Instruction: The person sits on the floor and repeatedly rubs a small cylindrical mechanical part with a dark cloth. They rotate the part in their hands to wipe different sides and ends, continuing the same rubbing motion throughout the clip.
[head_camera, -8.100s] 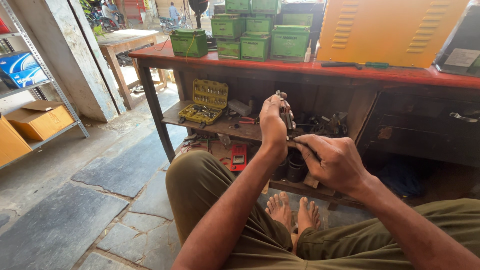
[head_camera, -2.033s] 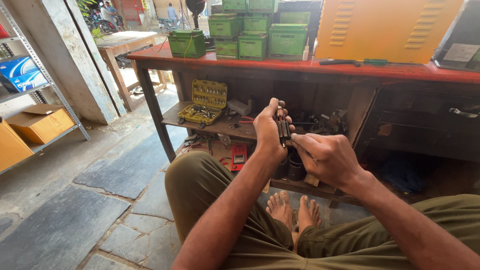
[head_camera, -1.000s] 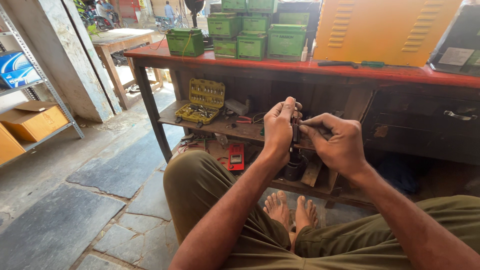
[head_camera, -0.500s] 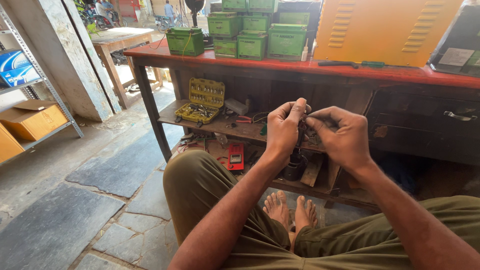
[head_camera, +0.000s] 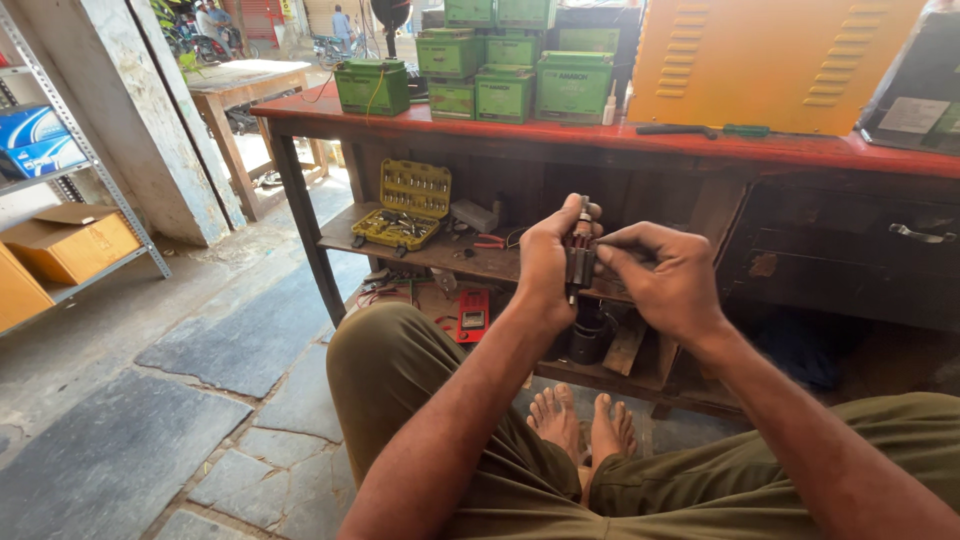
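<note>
My left hand (head_camera: 545, 265) grips a small dark metal part (head_camera: 579, 262) with a shaft sticking up, held upright in front of me. My right hand (head_camera: 667, 280) is pressed against the part's right side, fingertips pinched on it; whether a thin tool is in those fingers is hidden. Both hands are held over my knees, in front of the workbench's lower shelf (head_camera: 430, 252). My bare feet (head_camera: 585, 430) rest on the floor below.
A red-topped workbench (head_camera: 640, 138) carries green boxes (head_camera: 505, 75) and a large yellow metal case (head_camera: 770, 60). An open yellow socket set (head_camera: 405, 203) lies on the lower shelf, a red meter (head_camera: 472, 315) below. A metal rack with cardboard boxes (head_camera: 70, 240) stands left.
Both hands have come together on the part and drifted slightly right and up; earlier the right hand was lower and apart from the part.
</note>
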